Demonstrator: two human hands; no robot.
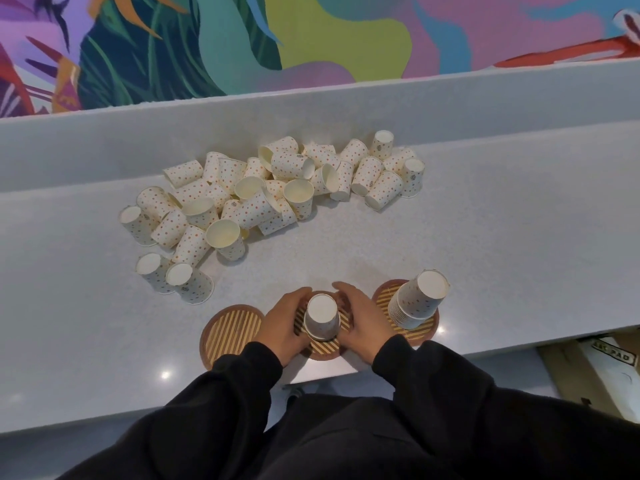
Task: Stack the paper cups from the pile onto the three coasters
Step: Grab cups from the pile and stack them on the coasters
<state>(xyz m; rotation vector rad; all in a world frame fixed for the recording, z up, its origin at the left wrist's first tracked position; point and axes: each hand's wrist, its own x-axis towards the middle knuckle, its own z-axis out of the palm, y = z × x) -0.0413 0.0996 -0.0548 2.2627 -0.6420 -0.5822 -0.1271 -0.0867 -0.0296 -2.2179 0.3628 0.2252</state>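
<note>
Grey counter (485,237); upturned cup (322,322) on middle coaster (323,349) between both hands

We see matt paper cups (273,188) printed with orange dots, wooden coasters (232,332) with striped light-and-dark grain and smooth rims, a pale speckled counter (485,237) with a slight gloss, soft black cloth sleeves (242,386).

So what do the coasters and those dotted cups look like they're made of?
The coasters look like wood or bamboo: striped light and dark slats, brown rim, slight sheen. The cups look like matte paper: thin walls, rolled rims, printed dots on the outside.
</note>
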